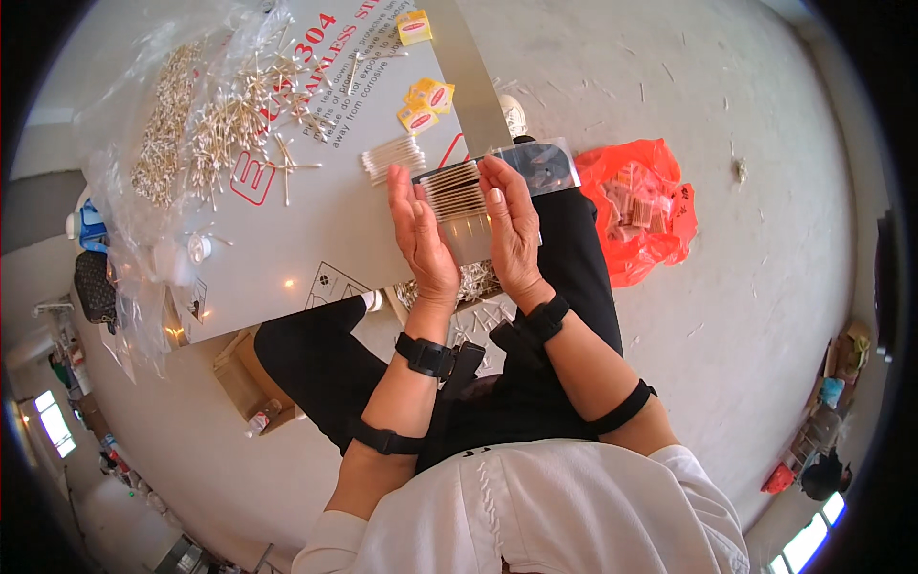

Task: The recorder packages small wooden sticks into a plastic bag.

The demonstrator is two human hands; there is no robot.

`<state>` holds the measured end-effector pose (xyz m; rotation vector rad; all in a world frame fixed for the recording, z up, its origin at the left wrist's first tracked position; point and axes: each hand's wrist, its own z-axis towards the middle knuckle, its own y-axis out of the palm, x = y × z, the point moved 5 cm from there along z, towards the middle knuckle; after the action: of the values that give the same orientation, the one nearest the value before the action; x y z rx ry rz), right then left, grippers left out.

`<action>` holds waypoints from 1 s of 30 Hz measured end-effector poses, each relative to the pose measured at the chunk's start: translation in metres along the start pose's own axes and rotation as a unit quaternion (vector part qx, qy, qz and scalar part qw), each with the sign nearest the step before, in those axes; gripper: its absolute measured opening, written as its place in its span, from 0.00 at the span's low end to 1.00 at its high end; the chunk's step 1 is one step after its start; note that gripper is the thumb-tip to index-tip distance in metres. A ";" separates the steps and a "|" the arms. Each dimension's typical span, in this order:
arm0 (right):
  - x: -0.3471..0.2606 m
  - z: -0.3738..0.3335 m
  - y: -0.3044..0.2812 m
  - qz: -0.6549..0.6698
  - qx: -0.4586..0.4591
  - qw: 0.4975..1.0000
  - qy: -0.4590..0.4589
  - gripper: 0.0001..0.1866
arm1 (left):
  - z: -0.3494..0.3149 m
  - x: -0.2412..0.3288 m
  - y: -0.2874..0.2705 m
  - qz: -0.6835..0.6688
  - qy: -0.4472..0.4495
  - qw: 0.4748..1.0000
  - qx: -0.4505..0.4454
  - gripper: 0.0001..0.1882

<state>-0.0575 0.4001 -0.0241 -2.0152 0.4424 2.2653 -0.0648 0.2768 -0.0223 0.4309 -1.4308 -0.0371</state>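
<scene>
A row of cotton swabs [451, 203] lies side by side between the two hands in the head view, near the near right corner of the surface [316, 220]. The left hand [427, 253] stands at the row's left ends and the right hand [516, 234] at its right ends. Both are unclenched, fingers stretched and palms turned inward; whether they press on the swab ends cannot be told. Just beyond the left fingertips, a second row of swabs [390, 159] rests on the surface. Yellow packets [430, 96] lie farther back, toward the right edge, and a small yellow box [414, 28] sits near the far edge. A heap of loose swabs [229, 129] spreads toward the left edge, partly within a clear plastic bag [124, 244]. A white tub [199, 249] stands nearer the near left corner. A clear sleeve [550, 165] juts past the right edge, beside the right hand. Beyond it, a red bag [669, 158] on the floor holds pinkish bundles [639, 206].
</scene>
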 end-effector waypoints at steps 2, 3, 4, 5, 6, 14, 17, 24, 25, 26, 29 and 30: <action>0.002 0.000 0.000 0.081 0.022 0.996 0.024 0.19 | 0.000 0.000 0.000 0.008 0.001 1.000 -0.002 0.36; 0.001 0.001 -0.001 0.082 0.021 0.996 0.023 0.19 | 0.000 0.002 -0.002 0.006 0.006 1.000 0.002 0.36; 0.000 0.004 -0.004 0.072 0.015 0.997 0.021 0.20 | 0.000 0.003 -0.005 0.005 0.010 1.000 0.006 0.36; -0.001 0.006 -0.005 0.062 0.009 0.998 0.019 0.22 | 0.003 0.003 -0.007 0.005 0.011 1.000 0.007 0.36; -0.001 0.009 -0.006 0.062 0.010 0.998 0.018 0.22 | 0.007 0.003 -0.007 0.001 0.009 1.000 0.006 0.36; 0.008 0.030 0.004 0.027 -0.004 1.000 -0.010 0.20 | 0.024 0.001 -0.003 0.014 0.018 1.000 -0.011 0.36; 0.008 0.028 0.002 0.018 -0.017 1.000 -0.012 0.21 | 0.024 0.000 0.001 0.010 0.004 1.000 -0.019 0.36; -0.007 0.034 -0.021 0.074 0.015 0.996 0.035 0.16 | 0.024 0.020 -0.011 0.216 0.065 0.966 -0.129 0.30; -0.005 0.035 -0.030 0.041 0.049 0.997 0.045 0.12 | 0.022 0.021 -0.008 0.360 0.106 0.904 -0.205 0.30; -0.007 0.037 -0.038 0.041 0.049 0.997 0.043 0.12 | 0.022 0.021 -0.009 0.359 0.107 0.904 -0.206 0.30; -0.017 0.043 -0.048 -0.243 0.012 0.970 0.009 0.06 | 0.013 0.025 0.008 0.577 0.203 0.736 -0.291 0.35; -0.018 0.043 -0.049 -0.244 0.014 0.970 0.008 0.06 | 0.008 0.025 0.012 0.575 0.204 0.736 -0.292 0.35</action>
<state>-0.0841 0.4609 -0.0108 -1.8697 -0.0281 1.9279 -0.0717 0.2787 0.0054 -0.9682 -0.9592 0.5690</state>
